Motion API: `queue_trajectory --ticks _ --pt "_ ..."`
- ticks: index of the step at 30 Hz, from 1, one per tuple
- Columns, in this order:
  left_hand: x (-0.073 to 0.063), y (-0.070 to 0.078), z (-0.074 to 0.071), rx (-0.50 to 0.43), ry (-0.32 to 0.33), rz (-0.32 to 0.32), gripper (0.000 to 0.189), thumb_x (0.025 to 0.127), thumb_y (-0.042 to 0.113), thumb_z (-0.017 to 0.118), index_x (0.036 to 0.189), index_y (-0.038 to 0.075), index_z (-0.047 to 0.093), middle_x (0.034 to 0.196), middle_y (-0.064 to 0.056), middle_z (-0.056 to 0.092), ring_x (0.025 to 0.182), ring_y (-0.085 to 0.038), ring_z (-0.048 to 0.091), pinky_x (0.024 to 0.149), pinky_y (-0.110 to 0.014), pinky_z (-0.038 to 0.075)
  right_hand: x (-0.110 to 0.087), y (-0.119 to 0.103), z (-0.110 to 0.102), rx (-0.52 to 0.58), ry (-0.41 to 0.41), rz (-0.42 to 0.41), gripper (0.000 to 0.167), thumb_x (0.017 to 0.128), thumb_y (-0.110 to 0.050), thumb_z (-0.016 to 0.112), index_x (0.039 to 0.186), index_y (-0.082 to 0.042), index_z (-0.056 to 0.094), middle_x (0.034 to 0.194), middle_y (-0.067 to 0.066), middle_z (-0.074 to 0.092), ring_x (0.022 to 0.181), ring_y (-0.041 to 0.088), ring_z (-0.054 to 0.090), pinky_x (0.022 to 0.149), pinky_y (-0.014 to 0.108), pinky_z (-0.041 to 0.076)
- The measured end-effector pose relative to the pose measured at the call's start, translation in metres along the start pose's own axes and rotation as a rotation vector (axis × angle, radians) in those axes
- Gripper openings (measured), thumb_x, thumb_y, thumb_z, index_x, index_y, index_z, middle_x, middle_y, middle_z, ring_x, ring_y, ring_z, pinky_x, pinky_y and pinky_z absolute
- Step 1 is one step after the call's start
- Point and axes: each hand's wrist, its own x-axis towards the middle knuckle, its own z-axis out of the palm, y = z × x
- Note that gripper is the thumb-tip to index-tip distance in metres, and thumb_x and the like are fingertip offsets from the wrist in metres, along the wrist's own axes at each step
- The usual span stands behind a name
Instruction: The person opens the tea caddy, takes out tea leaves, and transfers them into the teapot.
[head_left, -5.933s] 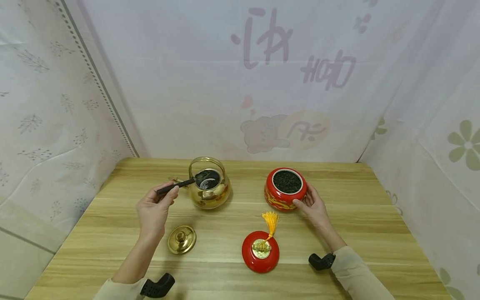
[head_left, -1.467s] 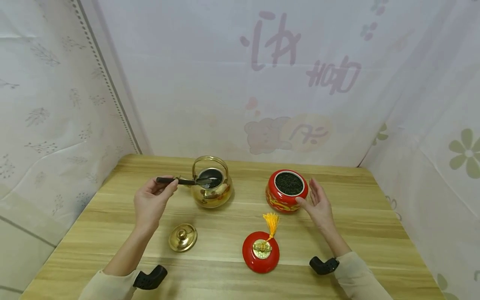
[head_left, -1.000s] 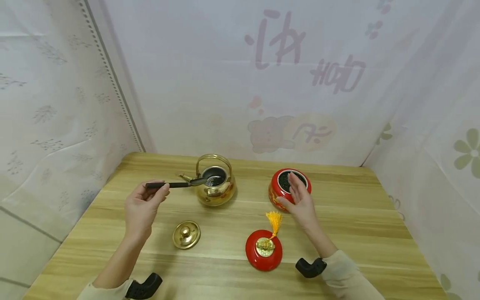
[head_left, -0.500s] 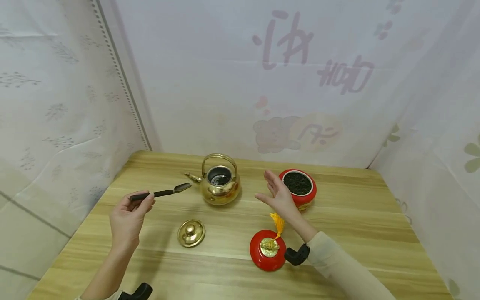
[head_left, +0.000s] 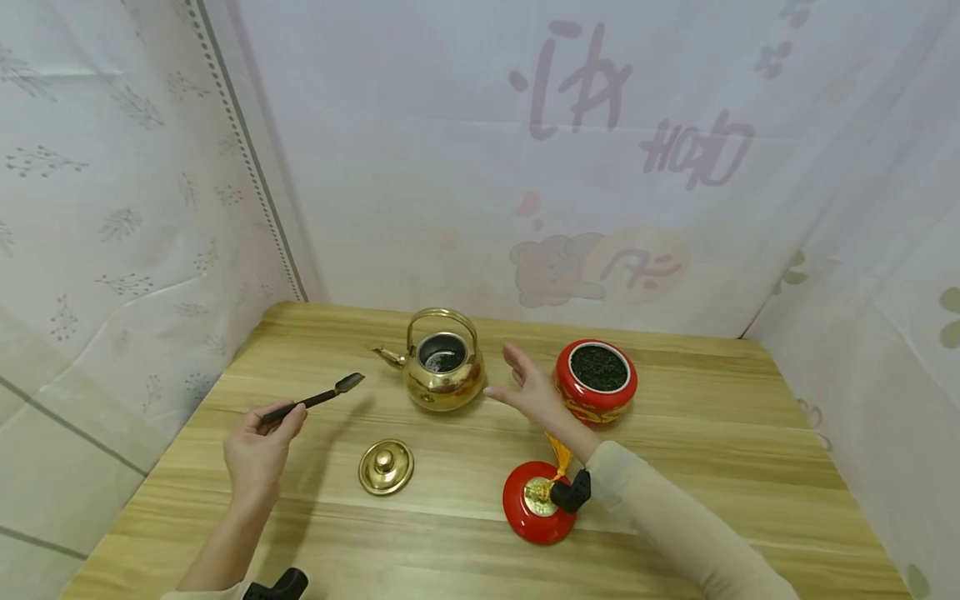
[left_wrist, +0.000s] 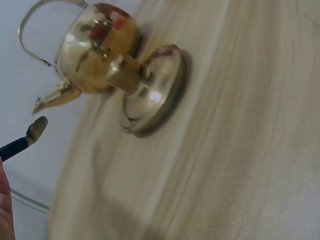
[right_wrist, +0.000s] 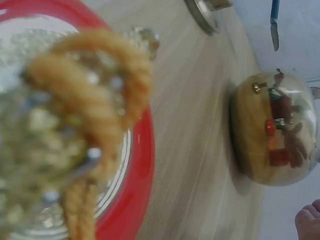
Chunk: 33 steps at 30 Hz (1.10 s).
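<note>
My left hand (head_left: 258, 450) pinches the black handle of a small tea scoop (head_left: 318, 399) above the table, left of the brass teapot (head_left: 444, 390). The scoop's blade (left_wrist: 36, 129) points toward the teapot's spout (left_wrist: 59, 95). The teapot stands uncovered, with dark bits in its bottom. My right hand (head_left: 536, 402) reaches toward the teapot's right side, thumb and fingers apart, holding nothing. Just right of that hand is a red jar (head_left: 600, 403) full of dark tea leaves (head_left: 600, 368).
The teapot's brass lid (head_left: 386, 468) lies in front of it. A red jar lid (head_left: 540, 531) with a yellow tassel (head_left: 559, 457) lies under the right wrist. The wooden table (head_left: 450, 550) meets patterned cloth walls (head_left: 420, 167) at the back and sides.
The scoop has come out of the teapot's mouth and moved left with my left hand. My right hand has let go of the red jar and moved left toward the teapot.
</note>
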Motion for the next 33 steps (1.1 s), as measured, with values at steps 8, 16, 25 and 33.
queue_trajectory --ticks 8,16,25,33 --pt "0.003 -0.014 -0.004 0.057 0.02 -0.035 0.012 0.08 0.004 0.073 0.089 0.006 0.066 0.07 0.013 0.065 0.063 0.002 0.063 0.062 -0.01 0.05 0.015 0.014 0.013 -0.039 0.002 0.023 0.082 0.079 -0.013 0.076 0.145 0.002 0.03 0.148 0.02 0.034 0.137 0.031 0.032 0.11 0.042 0.03" --pt "0.006 -0.023 -0.005 0.081 0.039 -0.018 0.015 0.08 0.003 0.072 0.093 0.001 0.065 0.07 0.015 0.065 0.064 0.004 0.063 0.061 -0.009 0.049 0.022 0.014 0.018 -0.078 -0.047 0.068 0.086 0.079 -0.015 0.077 0.147 -0.001 0.026 0.15 0.016 0.031 0.139 0.029 0.029 0.11 0.04 0.029" --pt "0.009 -0.028 -0.007 0.156 0.013 -0.025 0.018 0.082 0.005 0.071 0.098 0.001 0.063 0.069 0.019 0.063 0.065 0.007 0.061 0.062 -0.008 0.048 0.029 0.007 0.015 -0.17 -0.082 0.029 0.085 0.078 -0.016 0.078 0.145 0.002 0.028 0.148 0.021 0.033 0.137 0.032 0.03 0.108 0.046 0.031" --pt "0.01 -0.034 -0.009 0.21 0.014 -0.005 0.025 0.083 0.007 0.071 0.104 -0.004 0.062 0.068 0.021 0.062 0.064 0.008 0.061 0.06 -0.008 0.048 0.041 0.011 0.018 -0.211 -0.112 0.018 0.085 0.077 -0.018 0.078 0.145 -0.001 0.03 0.149 0.019 0.033 0.137 0.033 0.031 0.107 0.049 0.032"
